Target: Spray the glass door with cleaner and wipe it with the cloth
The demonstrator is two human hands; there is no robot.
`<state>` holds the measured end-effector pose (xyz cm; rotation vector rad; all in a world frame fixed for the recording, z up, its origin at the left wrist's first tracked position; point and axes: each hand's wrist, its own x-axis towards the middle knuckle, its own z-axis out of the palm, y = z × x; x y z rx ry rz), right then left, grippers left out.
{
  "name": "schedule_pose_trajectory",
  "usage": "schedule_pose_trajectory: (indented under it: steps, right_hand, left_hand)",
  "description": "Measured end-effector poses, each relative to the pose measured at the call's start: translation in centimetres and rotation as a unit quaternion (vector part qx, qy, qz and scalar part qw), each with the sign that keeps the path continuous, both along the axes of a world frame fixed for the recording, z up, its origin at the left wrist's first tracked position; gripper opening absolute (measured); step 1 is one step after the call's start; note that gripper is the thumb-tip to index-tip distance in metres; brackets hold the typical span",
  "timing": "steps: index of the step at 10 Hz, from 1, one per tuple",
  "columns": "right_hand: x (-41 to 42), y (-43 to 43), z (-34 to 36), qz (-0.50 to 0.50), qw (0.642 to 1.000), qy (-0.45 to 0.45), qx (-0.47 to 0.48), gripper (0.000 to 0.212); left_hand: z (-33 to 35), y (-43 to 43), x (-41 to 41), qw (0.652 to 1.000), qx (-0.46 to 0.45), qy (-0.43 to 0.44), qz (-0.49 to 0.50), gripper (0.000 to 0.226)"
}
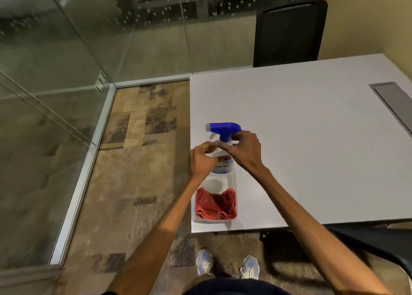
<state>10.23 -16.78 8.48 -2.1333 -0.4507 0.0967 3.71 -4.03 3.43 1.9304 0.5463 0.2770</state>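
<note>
- Your right hand [242, 148] wraps the neck of the spray bottle [223, 138], standing in a white tray [235, 183] on the table [301, 127]
- Your left hand [201, 159] cups its body
- The red cloth [215, 204] lies in the tray's near end

This looks like an office room. A big white table [301, 127] stands in it, with a grey lid [394, 103] set into its top. A black office chair [289, 31] waits behind it. Glass walls [66, 49] with little white dots close the room in, and carpet squares [138, 149] cover the floor.
</note>
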Motion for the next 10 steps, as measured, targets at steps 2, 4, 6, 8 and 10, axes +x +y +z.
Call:
schedule_pose_trajectory:
  steps: [2,4,6,8,10]
  right_hand:
    - [-1.7,2.0,-2.3,0.003,0.999,0.034,-0.022,0.052]
    - [-3.2,2.1,-5.2,-0.013,0.995,0.101,-0.009,0.047]
    - [-5.0,2.2,-6.8,-0.043,0.992,0.120,0.005,0.044]
    - [-5.4,3.0,-7.0,-0.051,0.992,0.117,0.018,0.042]
    - [-6.7,2.4,-8.0,-0.081,0.989,0.123,0.013,0.074]
  left_hand:
    - [-2.1,1.3,-1.5,0.997,-0.057,0.058,0.016,0.027]
    - [-3.9,0.7,-2.2,0.994,-0.058,0.081,0.038,0.032]
    - [-5.1,0.5,-3.2,0.993,-0.051,0.100,0.028,0.038]
    - [-4.7,0.7,-3.7,0.993,-0.018,0.112,-0.016,0.045]
    - [-5.5,1.5,-4.5,0.995,-0.033,0.091,-0.034,0.049]
